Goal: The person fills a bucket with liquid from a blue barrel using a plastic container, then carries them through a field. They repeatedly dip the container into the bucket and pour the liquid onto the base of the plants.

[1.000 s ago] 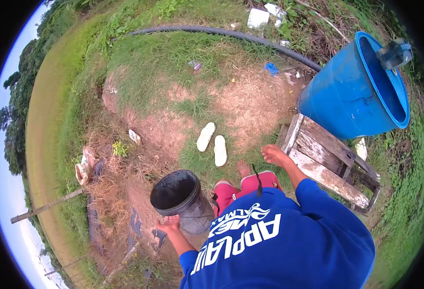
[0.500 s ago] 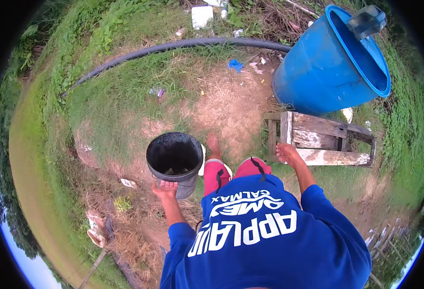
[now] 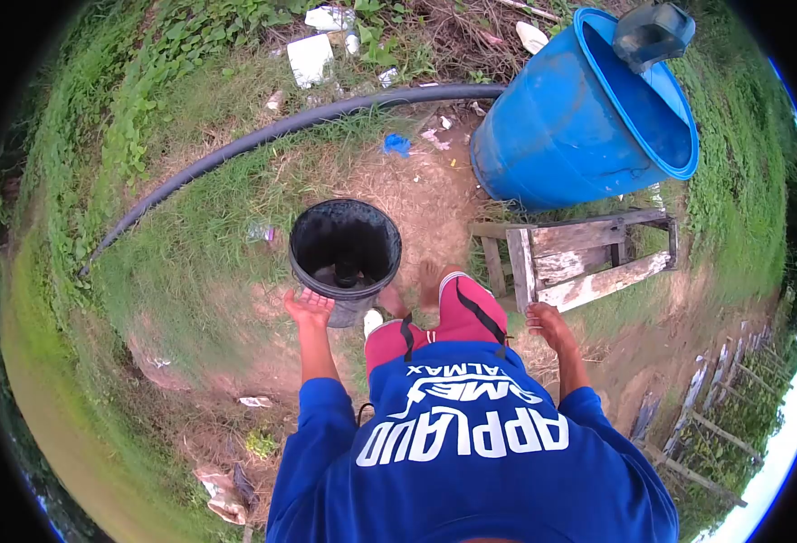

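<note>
- Change: the black bucket [image 3: 342,233] is now further forward; less ground separates it from the blue drum [image 3: 557,122].
- Left hand [image 3: 310,308]: palm up, fingers at the bucket's near rim; grip cannot be confirmed.
- Right hand [image 3: 550,324]: fingers loosely curled, nothing visible within, near the wooden frame [image 3: 566,239].
- Blue shirt [image 3: 398,502] lettering, inverted: "APPLAUD"; "ALMAX".

Head-worn fisheye camera, close above blue shirt [image 3: 471,493], facing forward-down.

The bucket [image 3: 355,309] gapes unblocked, but a wooden frame [image 3: 579,239] fronts the barrel [image 3: 561,127].
</note>
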{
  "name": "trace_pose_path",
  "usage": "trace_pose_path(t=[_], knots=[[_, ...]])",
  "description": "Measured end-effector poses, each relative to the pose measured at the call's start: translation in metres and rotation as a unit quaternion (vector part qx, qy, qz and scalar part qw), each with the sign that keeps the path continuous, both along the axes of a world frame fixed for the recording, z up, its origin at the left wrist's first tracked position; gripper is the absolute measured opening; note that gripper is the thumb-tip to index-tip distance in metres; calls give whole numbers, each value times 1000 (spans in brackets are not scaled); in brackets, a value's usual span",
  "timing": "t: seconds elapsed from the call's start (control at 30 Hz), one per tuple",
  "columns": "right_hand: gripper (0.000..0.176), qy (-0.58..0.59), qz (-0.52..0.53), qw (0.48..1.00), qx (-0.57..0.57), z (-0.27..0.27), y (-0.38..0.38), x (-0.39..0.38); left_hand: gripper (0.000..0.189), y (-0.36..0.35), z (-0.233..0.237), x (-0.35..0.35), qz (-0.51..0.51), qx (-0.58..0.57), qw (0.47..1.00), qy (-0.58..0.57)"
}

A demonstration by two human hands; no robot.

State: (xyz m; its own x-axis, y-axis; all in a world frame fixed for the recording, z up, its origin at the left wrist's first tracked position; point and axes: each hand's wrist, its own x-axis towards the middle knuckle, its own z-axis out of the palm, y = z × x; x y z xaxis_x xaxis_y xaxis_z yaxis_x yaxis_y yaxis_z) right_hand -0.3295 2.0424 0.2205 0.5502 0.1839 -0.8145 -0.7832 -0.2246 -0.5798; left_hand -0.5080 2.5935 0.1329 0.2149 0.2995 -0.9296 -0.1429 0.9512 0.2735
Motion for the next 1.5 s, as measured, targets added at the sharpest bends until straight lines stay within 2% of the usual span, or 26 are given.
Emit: trace_pose_path(t=[0.1,0.23,0.3,0.37,0.47,0.57,0.63,0.8,0.9,0.97,1.03,1.1,1.27,1.37,1.47,1.5], knots=[[44,17,21,999,31,-2,13,15,84,20,5,51,-15,-14,1000,4],[47,9,-47,998,46,-31,34,39,88,43,26,110,-40,-2,999,-11],[42,22,-68,995,67,-51,48,74,94,57,36,157,-68,19,995,74],[46,16,-54,996,62,-63,58,101,95,64,60,182,-100,37,990,88],[47,-21,-127,985,111,-65,79,141,97,79,75,244,-152,65,983,77],[43,-30,-163,982,96,-56,94,181,95,93,90,297,-201,75,974,69],[40,-80,-178,976,98,-61,98,195,94,97,96,332,-232,76,968,63],[39,-68,-256,962,66,-60,109,192,82,97,99,414,-334,78,936,77],[40,-57,-308,949,44,-66,118,164,79,97,88,458,-388,74,918,46],[43,-48,-358,932,40,-68,129,139,78,91,79,488,-416,82,903,67],[44,-50,-375,925,45,-57,145,117,79,94,64,518,-470,54,880,40],[43,-34,-433,901,10,-50,169,95,75,81,60,547,-516,54,853,58],[43,-17,-542,840,37,-29,259,59,72,49,36,598,-614,9,788,37],[43,-8,-549,832,78,-43,310,57,72,21,23,609,-686,-6,727,36],[53,-13,-564,819,105,-64,352,69,71,-16,25,597,-765,-27,643,22],[61,44,-589,797,128,-73,364,76,71,-29,24,590,-771,-26,635,26]])
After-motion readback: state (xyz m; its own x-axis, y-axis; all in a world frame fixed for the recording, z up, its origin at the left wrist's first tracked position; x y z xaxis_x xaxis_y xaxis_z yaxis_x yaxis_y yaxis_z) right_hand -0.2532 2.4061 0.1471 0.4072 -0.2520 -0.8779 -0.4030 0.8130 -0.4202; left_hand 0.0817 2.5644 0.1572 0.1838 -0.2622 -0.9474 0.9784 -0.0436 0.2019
